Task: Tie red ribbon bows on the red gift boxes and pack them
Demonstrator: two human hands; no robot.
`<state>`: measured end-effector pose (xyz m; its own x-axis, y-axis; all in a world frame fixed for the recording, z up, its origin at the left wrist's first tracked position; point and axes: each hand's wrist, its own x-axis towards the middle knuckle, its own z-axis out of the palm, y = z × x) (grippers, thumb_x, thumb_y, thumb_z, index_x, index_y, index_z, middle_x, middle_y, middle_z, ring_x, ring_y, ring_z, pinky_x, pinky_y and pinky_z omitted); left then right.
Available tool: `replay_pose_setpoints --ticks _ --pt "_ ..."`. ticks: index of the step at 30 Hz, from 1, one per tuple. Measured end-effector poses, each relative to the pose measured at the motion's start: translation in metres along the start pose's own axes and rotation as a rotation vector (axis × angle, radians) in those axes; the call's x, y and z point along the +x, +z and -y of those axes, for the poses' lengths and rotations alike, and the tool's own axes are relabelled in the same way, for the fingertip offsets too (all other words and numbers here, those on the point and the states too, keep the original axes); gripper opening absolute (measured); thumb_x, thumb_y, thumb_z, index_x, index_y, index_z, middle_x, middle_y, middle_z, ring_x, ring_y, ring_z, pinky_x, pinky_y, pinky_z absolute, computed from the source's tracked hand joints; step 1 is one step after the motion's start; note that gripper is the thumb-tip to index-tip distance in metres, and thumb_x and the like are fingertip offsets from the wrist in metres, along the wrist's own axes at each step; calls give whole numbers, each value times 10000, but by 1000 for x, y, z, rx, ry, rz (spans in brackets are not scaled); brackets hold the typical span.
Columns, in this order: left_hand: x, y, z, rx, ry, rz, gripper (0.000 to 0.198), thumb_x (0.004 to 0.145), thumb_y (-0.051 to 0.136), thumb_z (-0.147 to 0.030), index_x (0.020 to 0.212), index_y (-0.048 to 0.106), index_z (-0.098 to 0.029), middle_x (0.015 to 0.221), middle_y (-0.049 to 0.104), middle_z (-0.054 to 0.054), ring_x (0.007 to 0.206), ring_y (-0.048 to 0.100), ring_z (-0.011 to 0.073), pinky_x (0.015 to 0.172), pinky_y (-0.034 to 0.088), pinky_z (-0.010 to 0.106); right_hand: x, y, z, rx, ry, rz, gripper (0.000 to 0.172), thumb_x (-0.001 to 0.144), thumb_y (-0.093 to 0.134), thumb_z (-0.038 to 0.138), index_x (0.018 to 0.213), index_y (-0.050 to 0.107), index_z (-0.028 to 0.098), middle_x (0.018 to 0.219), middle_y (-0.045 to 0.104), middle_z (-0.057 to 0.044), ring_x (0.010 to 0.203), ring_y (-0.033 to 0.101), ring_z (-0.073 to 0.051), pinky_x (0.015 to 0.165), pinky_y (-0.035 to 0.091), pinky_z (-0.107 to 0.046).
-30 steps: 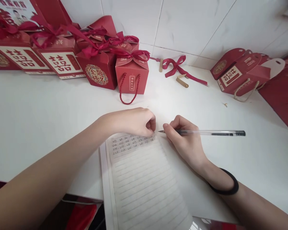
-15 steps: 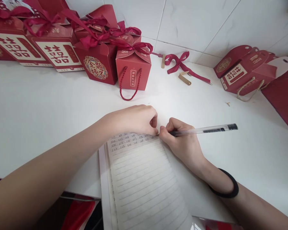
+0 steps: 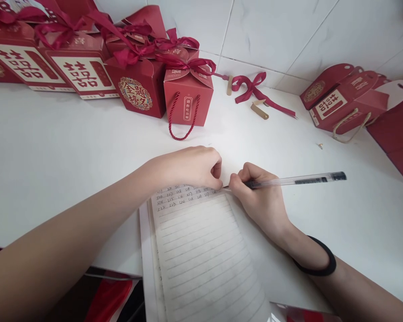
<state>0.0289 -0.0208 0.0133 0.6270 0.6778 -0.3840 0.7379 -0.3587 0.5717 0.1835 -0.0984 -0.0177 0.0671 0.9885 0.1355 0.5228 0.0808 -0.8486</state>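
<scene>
A lined notebook page (image 3: 201, 255) lies on the white table (image 3: 53, 152) in front of me, with a few rows of small handwriting at its top. My left hand (image 3: 191, 166) rests curled on the page's top edge, fingers closed and pressing the paper. My right hand (image 3: 260, 201) grips a clear black-ink pen (image 3: 295, 180), its tip touching the page's upper right corner, right beside the left fingertips. A black band (image 3: 317, 264) circles my right wrist.
Several red gift boxes with ribbons (image 3: 184, 96) stand along the tiled wall at the back left. A loose red ribbon bow (image 3: 251, 89) lies behind my hands. More red boxes (image 3: 342, 105) lie tipped at the right. Red items (image 3: 110, 299) show below the table's near edge.
The view dropped slightly, then held. My right hand moved left, bringing the pen tip against the page next to the left fingers, then eased slightly right. The left hand stayed put.
</scene>
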Motion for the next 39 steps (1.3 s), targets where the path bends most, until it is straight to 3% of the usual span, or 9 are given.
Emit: replay_pose_setpoints --ticks 26,32,39 --pt "0 0 3 -8 30 26 210 625 622 -361 791 658 -239 800 642 12 678 576 164 587 379 265 0 1 0 -17 18 43 290 688 477 181 535 231 199 499 233 49 476 222 -89 407 186 -218" --pt "0 1 4 -6 16 31 230 624 623 -380 806 659 -244 815 651 17 677 578 169 577 379 266 0 -1 0 25 8 3 295 740 509 241 528 309 196 500 326 41 487 299 -95 436 251 -217" --pt "2 2 4 -23 9 28 242 610 637 -376 802 663 -231 822 653 18 691 577 161 582 385 256 1 0 0 -2 -5 61 320 740 515 257 530 282 195 488 292 48 474 273 -86 420 224 -208"
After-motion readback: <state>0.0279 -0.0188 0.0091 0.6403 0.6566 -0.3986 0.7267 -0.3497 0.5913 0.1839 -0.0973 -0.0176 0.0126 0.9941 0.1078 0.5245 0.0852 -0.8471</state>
